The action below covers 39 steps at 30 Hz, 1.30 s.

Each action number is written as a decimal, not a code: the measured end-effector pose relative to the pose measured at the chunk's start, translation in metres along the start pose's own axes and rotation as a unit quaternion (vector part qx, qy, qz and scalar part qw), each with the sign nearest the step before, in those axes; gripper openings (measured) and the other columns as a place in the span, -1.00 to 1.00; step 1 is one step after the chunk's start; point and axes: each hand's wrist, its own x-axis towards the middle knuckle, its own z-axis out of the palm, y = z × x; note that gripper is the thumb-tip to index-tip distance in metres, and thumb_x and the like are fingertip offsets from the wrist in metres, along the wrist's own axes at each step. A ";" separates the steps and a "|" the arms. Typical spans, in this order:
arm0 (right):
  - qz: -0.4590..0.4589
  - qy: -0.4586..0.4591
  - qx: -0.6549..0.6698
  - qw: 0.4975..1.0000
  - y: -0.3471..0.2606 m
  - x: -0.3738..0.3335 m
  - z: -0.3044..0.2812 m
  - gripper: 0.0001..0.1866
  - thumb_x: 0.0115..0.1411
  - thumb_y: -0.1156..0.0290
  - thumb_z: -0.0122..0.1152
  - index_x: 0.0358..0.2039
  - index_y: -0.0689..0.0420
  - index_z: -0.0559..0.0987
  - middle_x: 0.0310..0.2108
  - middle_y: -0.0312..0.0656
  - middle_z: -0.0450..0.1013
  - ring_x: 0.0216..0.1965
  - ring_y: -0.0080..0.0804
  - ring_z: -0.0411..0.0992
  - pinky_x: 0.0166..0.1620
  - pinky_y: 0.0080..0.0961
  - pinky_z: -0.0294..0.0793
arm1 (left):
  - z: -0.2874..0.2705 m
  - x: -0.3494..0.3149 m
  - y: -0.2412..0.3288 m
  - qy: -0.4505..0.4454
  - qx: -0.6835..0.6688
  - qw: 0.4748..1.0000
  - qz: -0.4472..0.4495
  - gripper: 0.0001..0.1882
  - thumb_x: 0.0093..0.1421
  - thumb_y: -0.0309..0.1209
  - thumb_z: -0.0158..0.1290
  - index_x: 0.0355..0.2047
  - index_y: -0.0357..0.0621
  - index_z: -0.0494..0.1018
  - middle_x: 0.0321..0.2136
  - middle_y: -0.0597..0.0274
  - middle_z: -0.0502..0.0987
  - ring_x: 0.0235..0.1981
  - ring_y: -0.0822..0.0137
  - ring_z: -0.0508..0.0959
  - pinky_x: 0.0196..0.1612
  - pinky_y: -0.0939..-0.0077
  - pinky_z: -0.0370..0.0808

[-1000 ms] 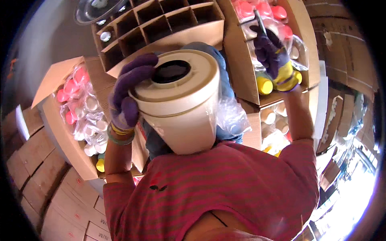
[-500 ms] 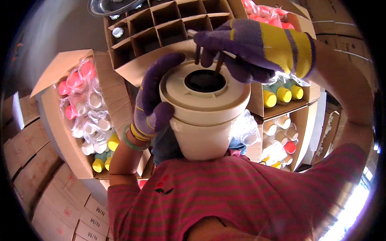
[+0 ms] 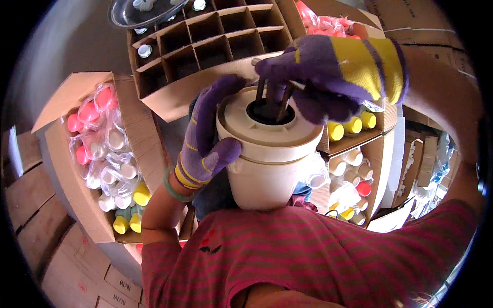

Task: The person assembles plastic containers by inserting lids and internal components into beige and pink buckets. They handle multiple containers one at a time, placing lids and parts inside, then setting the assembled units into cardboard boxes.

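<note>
A cream tapered tub (image 3: 266, 182) with a round lid stands between my legs. A dark round opening is at the lid's middle. My left hand (image 3: 208, 133), in a purple and yellow knitted glove, is wrapped round the tub's left side, thumb low and fingers along the rim. Over the lid, my right hand (image 3: 328, 72), gloved the same way, is closed on a two-pronged metal tool (image 3: 284, 102). Its dark prongs point down into the opening. My fingers partly hide the tool, so its exact kind cannot be told.
Ahead is a divided carton (image 3: 221, 38) with a few white-capped bottles; a clear bowl (image 3: 146, 11) overlaps its far left corner. Open cartons of capped bottles stand at left (image 3: 149, 149) and right (image 3: 382, 169). Stacked boxes (image 3: 67, 262) fill the lower left.
My right hand has come down, and the tool's prongs now reach into the tub's opening. My left hand still grips the tub. The whole view has shifted slightly.
</note>
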 end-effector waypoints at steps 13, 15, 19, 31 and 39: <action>0.024 0.053 -0.325 0.944 -0.023 0.008 0.011 -0.65 0.34 0.10 0.02 -0.34 0.16 0.51 -0.65 -0.21 0.46 -0.68 -0.41 0.46 -0.63 -0.51 0.39 | 0.003 -0.001 -0.006 -0.003 0.024 0.999 0.030 -0.08 0.02 -0.26 0.26 0.30 -0.32 0.05 0.23 -0.04 0.22 0.26 0.10 0.23 0.30 0.27 0.10; -0.329 0.077 -0.481 0.809 0.009 0.034 -0.010 -0.72 0.30 0.17 0.08 -0.30 0.14 0.51 -0.60 -0.21 0.48 -0.59 -0.31 0.50 -0.55 -0.45 0.44 | 0.006 -0.002 -0.006 0.006 0.004 0.999 0.033 -0.02 -0.01 -0.26 0.30 0.32 -0.32 0.01 0.24 -0.04 0.21 0.27 0.11 0.23 0.30 0.26 0.10; -0.557 0.065 -0.635 0.531 0.015 0.046 -0.033 -0.76 0.16 0.32 0.21 -0.16 0.05 0.53 -0.33 -0.20 0.52 -0.26 -0.20 0.53 -0.22 -0.31 0.53 | 0.007 -0.003 -0.005 0.024 -0.074 0.997 0.010 0.08 -0.03 -0.22 0.34 0.35 -0.31 -0.07 0.26 -0.04 0.18 0.28 0.11 0.21 0.32 0.23 0.09; -0.264 0.118 -0.271 0.918 0.006 0.022 -0.015 -0.70 0.26 0.10 0.14 -0.28 0.08 0.59 -0.53 -0.14 0.55 -0.54 -0.33 0.52 -0.45 -0.40 0.52 | -0.002 -0.008 -0.008 0.001 -0.062 0.998 0.008 -0.06 0.08 -0.13 0.25 0.31 -0.33 0.02 0.20 -0.09 0.27 0.26 0.08 0.24 0.30 0.23 0.11; -0.085 0.071 -0.061 0.992 0.007 0.002 -0.005 -0.46 0.27 -0.08 0.08 -0.42 0.23 0.56 -0.70 -0.10 0.48 -0.80 -0.46 0.41 -0.76 -0.60 0.31 | -0.004 0.007 0.007 -0.024 0.126 0.985 0.112 -0.40 -0.13 -0.13 0.34 -0.11 -0.19 0.52 -0.08 -0.02 0.49 0.01 0.04 0.46 0.16 0.11 0.29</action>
